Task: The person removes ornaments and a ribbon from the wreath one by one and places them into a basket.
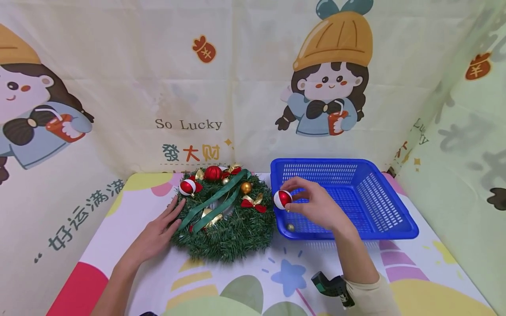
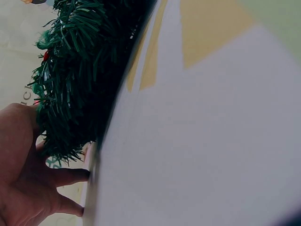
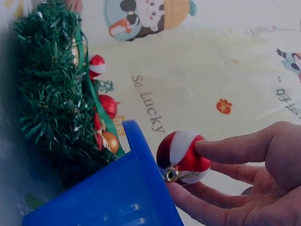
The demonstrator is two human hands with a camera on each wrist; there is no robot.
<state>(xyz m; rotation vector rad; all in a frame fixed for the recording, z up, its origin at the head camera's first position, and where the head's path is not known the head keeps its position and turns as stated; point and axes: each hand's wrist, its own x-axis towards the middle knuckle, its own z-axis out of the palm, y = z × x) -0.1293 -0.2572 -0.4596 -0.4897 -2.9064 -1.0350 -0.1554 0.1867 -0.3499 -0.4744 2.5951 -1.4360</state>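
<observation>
A green wreath [image 1: 237,239] lies on the table, trimmed with red bows, a green ribbon [image 1: 215,202], a red ball [image 1: 213,174], a gold ball [image 1: 246,188] and a red-and-white ball [image 1: 187,187]. My left hand [image 1: 158,230] rests at the wreath's left edge, its fingers extended against the greenery. Over the left rim of a blue basket [image 1: 395,193], my right hand [image 1: 320,204] pinches another red-and-white Christmas ball [image 1: 282,199] between thumb and fingers. In the right wrist view that ball [image 3: 183,155] shows its gold cap facing the basket's rim.
A small dull-gold ball [image 1: 290,227] sits in the basket's near left corner. The basket stands right beside the wreath. Behind the table hangs a printed cloth [image 1: 253,109], with another side of it along the right.
</observation>
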